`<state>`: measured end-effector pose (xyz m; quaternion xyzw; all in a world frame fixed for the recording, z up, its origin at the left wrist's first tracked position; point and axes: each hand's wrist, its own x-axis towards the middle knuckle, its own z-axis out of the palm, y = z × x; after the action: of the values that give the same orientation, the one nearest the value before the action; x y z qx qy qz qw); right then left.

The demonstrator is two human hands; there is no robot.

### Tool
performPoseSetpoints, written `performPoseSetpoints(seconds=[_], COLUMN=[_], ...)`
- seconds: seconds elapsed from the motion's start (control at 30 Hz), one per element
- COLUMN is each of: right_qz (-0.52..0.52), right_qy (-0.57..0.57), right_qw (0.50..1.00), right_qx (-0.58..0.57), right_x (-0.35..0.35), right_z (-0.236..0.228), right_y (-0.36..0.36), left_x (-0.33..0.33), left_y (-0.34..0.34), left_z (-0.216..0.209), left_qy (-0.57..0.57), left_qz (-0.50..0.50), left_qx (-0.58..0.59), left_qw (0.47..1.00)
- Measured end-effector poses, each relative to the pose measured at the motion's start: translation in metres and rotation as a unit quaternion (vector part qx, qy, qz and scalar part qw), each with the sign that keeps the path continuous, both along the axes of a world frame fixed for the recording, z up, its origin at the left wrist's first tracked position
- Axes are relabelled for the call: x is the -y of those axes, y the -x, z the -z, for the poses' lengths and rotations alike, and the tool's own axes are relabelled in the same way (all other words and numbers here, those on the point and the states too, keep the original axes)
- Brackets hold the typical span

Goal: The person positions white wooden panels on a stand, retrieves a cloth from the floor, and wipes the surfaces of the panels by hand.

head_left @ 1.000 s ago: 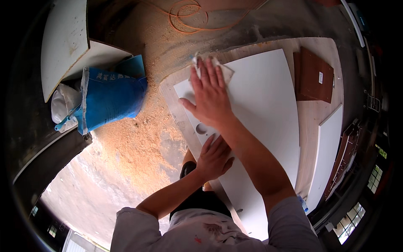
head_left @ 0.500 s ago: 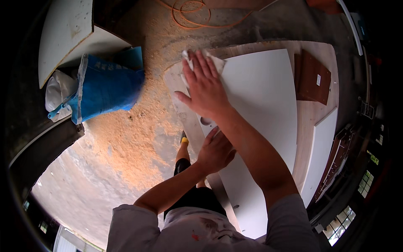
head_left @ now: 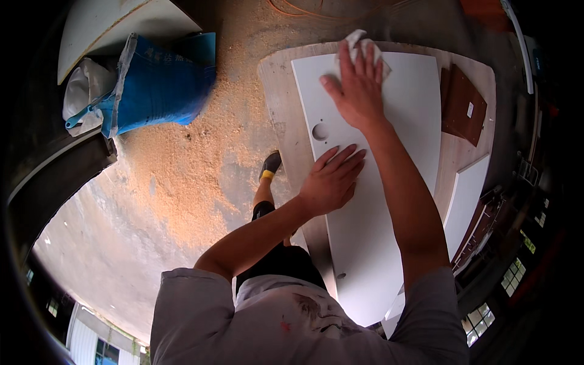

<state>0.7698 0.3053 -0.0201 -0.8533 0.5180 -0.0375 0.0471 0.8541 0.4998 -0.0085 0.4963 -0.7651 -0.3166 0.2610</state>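
A long white panel (head_left: 389, 146) lies flat in front of me, with a round recess near its left edge. My right hand (head_left: 360, 91) is at the panel's far end, holding a crumpled white cloth (head_left: 378, 61) against the surface under its outstretched fingers. Part of the cloth sticks out past the fingertips and over the panel's far edge. Closer to me, my left hand (head_left: 331, 182) rests flat on the panel just below the recess, fingers extended and nothing in them.
Beneath the panel is a larger wood-grain board (head_left: 283, 103). Brown pieces (head_left: 465, 106) and a narrow white board (head_left: 467, 194) lie on its right side. Sawdust (head_left: 176, 182) covers the floor at left, near a blue sack (head_left: 164, 85). An orange hose (head_left: 292, 11) runs at the top.
My right hand and the cloth have moved right, off the far left corner, along the panel's far end. My left hand has shifted and lies flatter beside the recess. The whole view has shifted.
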Motion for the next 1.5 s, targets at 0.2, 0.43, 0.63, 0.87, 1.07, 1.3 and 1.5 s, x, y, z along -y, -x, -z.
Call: performPoseSetpoints(seconds=[0.2,0.43,0.63,0.87,1.07,1.3,1.5], right_qz=[-0.181,-0.083,0.086,0.280,0.427,0.666,0.753], right_qy=[-0.027,-0.098,-0.136,-0.107,-0.124,-0.124,0.003], right_qw=[0.980,0.991,0.987,0.946,0.889,0.736,0.655], right_qx=[0.078,0.043,0.028,0.120,0.111,0.001,0.059], right_x=[-0.044,-0.207,-0.372,-0.550,-0.717,-0.955,-0.899], right_z=[-0.025,-0.033,-0.048,-0.051,-0.059,-0.045,-0.056], right_y=[-0.033,0.018,0.056,0.097,0.159,0.259,0.286], left_x=[-0.049,-0.107,-0.075,-0.141,-0.253,-0.324,-0.345], left_y=[-0.061,-0.126,-0.070,0.087,0.148,0.043,-0.207], left_z=[-0.001,0.004,-0.027,-0.055,-0.074,-0.169,-0.161], left_qy=[-0.015,-0.065,0.082,0.115,0.061,-0.054,-0.141], left_qz=[0.015,-0.187,-0.078,0.175,0.351,0.474,0.146], left_qx=[-0.212,-0.145,-0.090,-0.050,0.051,0.188,0.124], left_qw=[0.977,0.969,0.989,0.977,0.933,0.858,0.971])
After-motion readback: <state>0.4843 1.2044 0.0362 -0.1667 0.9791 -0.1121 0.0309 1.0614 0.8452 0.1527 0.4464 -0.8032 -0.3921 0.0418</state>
